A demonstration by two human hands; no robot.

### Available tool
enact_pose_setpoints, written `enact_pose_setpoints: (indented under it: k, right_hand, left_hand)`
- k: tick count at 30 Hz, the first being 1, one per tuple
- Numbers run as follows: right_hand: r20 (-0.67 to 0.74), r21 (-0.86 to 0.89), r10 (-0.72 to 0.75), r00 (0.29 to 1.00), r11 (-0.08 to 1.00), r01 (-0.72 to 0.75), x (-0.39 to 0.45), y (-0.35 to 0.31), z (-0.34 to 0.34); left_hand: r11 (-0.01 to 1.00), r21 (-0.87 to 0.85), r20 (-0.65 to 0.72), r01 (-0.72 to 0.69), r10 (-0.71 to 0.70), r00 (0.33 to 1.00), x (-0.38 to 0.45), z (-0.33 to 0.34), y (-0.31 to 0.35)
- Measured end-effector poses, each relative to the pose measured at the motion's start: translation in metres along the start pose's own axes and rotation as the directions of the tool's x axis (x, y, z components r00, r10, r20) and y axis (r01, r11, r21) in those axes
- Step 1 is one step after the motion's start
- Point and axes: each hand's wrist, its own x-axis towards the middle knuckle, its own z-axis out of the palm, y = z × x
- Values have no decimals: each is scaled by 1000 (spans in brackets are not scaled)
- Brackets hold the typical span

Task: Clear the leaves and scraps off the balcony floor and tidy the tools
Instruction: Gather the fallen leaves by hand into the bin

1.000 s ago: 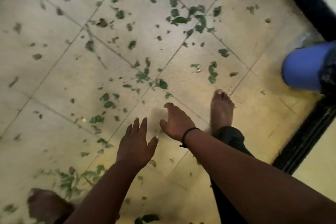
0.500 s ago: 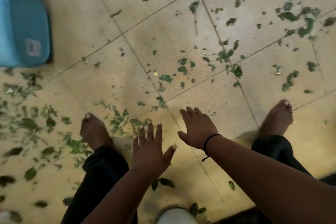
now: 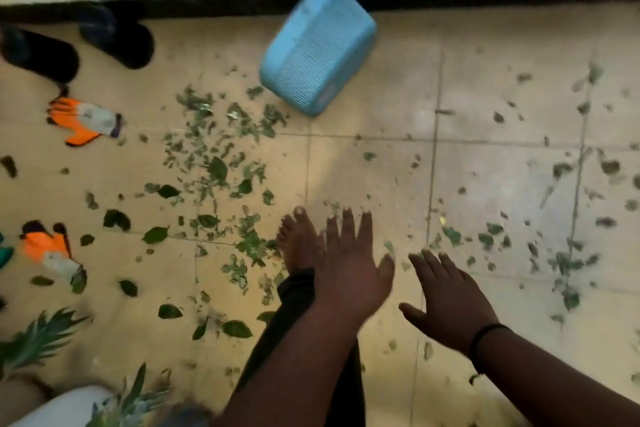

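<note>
Both our hands, left & right, spread flat, holding nothing. Leaves litter floor center-left; blue bin upper center; orange gloves at left edge. We'd fetch bin first, then scoop thickest patch w/ cupped palms.

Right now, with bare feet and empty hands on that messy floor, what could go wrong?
1. The bare foot stands among loose leaves; it could slip or grind them into the tiles.
2. Both gloves lie unused, so the left hand and right hand would gather scraps unprotected.
3. The blue bin lies tipped, so anything swept in may spill out.
</note>
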Motion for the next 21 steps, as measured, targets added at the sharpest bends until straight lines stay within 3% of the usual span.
enact_pose_setpoints:
  k: [5, 9, 15, 18, 21]
  right_hand:
    - [38, -248, -103, 994, 963, 109, 41, -66, -55]
    - [114, -468, -194, 974, 855, 225, 59, -144, -88]
    - [150, -496, -148, 978, 844, 204, 42, -226, -112]
    - [185, -562, -193, 964, 784, 265, 79, -263, -116]
    - [258, -635, -243, 935, 687, 353, 136, -290, -115]
  left_hand:
    - [976, -163, 38, 145, -141, 989, 4, -2, -49]
    - [858, -455, -34, 238, -283, 958, -3, -25, -100]
    - [696, -656, -121, 292, -479, 869, -43, -28, -169]
    - [565, -724, 39, 395, -538, 842, -39, -12, -211]
    - [501, -714, 140, 489, -582, 801, -26, 0, -246]
